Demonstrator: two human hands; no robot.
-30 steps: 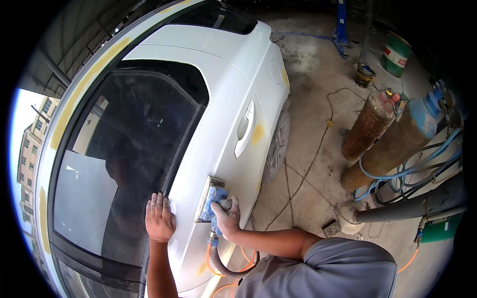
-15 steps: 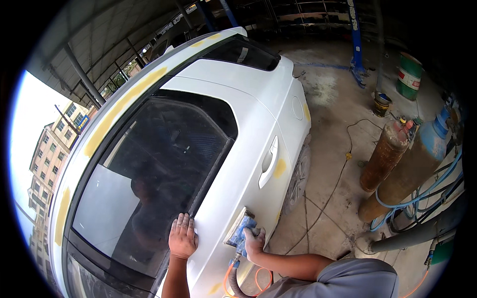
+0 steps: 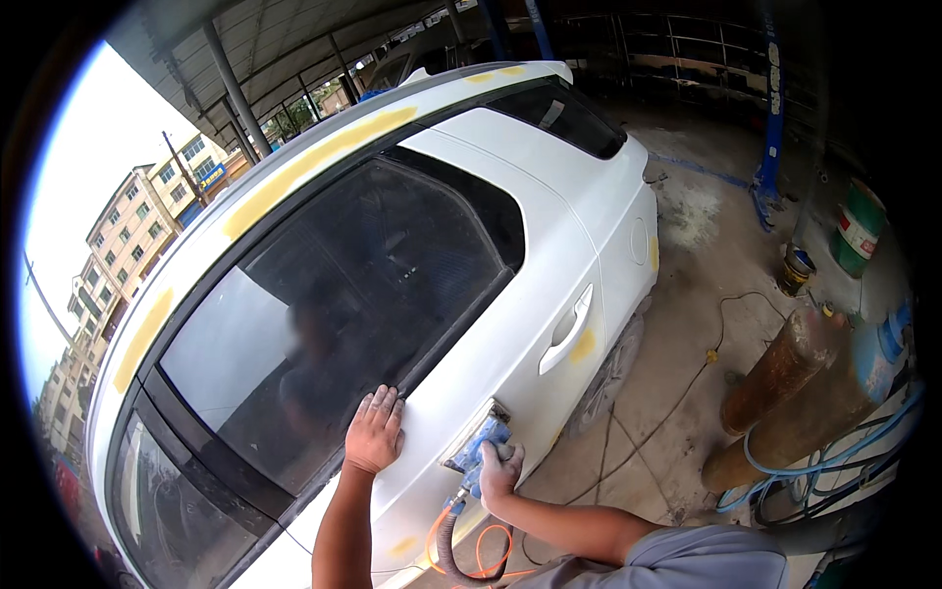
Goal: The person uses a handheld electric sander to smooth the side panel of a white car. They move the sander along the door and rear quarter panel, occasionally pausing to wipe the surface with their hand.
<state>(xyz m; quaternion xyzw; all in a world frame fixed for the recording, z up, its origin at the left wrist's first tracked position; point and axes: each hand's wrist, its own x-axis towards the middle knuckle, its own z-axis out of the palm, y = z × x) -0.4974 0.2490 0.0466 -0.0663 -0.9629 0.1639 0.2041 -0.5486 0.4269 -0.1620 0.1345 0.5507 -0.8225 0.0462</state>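
Observation:
A white car [image 3: 549,236] with yellow filler patches fills the left and middle of the view. My left hand [image 3: 374,432] lies flat on the rear door panel just under the dark window [image 3: 353,294], fingers spread. My right hand [image 3: 497,469] grips a blue block sander [image 3: 478,447] pressed against the same door, below and left of the door handle [image 3: 567,331]. An orange hose [image 3: 481,550] and a dark hose run down from the sander.
Two rusty and blue gas cylinders [image 3: 785,373] lean at the right with blue hoses [image 3: 805,461] coiled beside them. A green drum [image 3: 860,228] and a small can [image 3: 795,270] stand on the concrete floor. A cable [image 3: 687,393] trails across the floor.
The view has tilted up and away, so the car appears larger and more of the roof and buildings shows. Both hands stay on the door, now lower in the picture.

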